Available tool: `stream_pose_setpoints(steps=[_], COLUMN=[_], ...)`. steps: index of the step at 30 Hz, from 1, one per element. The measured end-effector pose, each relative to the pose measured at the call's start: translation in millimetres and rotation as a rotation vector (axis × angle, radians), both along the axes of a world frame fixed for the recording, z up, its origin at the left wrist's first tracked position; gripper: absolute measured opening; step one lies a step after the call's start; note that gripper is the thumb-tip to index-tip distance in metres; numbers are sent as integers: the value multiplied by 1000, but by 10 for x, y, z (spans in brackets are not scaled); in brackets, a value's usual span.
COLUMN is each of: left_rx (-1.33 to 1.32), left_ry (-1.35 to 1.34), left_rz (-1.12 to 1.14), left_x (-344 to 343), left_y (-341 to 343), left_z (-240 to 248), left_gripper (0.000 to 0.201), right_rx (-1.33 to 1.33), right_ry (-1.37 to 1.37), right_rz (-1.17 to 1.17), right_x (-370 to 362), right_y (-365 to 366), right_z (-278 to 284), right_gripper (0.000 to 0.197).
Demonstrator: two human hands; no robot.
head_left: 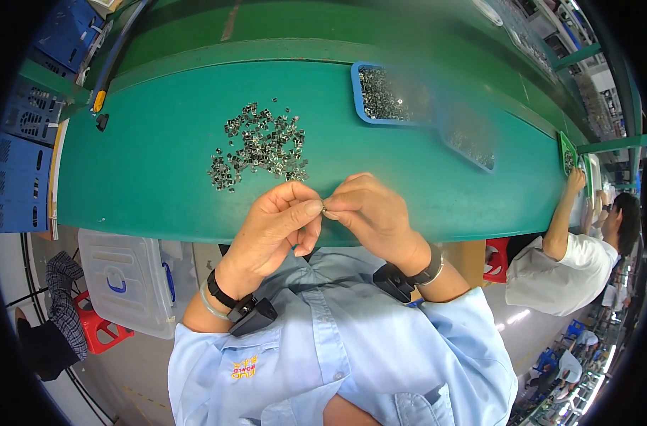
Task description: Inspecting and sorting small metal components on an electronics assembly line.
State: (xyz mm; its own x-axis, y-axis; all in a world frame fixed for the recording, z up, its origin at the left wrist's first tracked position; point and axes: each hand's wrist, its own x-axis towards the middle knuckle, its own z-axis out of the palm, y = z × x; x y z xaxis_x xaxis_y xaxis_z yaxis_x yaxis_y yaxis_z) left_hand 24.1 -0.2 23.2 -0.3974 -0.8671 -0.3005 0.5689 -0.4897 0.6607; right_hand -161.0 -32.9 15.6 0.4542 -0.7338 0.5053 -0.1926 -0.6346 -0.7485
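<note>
Left hand (275, 221) and right hand (375, 213), fingertips pinched closed on one tiny metal piece (324, 209), appear mid-manipulation, the next move likely calling for steady, fine control.

The tiny metallic piece (324, 209) between the bare left-hand grip (284, 216) and the bare right-hand grip (373, 211) is mostly covered by fingertips, its shape too small to tell. Single outlines are lost in the scattered heap of small black-and-silver metal pieces (267, 144) on the green bench (153, 156). Haze smears the right side of the blue rectangular plastic tray (357, 98) and most of the bluish tray beside it (471, 164).
</note>
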Motion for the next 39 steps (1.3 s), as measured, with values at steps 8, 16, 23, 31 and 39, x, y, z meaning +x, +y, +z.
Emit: stream_pose_setpoints(steps=[8, 16, 23, 31, 39], left_rx=[20, 14, 10, 23, 18], left_ry=[41, 61, 66, 67, 46], left_rz=[4, 18, -6, -17, -8], left_x=[3, 2, 19, 23, 20], left_y=[1, 21, 13, 9, 10], left_z=[-76, -34, -34, -42, -32], left_gripper=[10, 13, 13, 13, 12], right_rx=[87, 109, 111, 82, 71], right_ry=[-25, -31, -16, -31, -35], right_rz=[-35, -40, -36, -29, -16], right_x=[37, 34, 21, 21, 24], right_y=[36, 44, 48, 45, 46], right_z=[-5, 18, 28, 13, -1], right_gripper=[18, 15, 14, 15, 16])
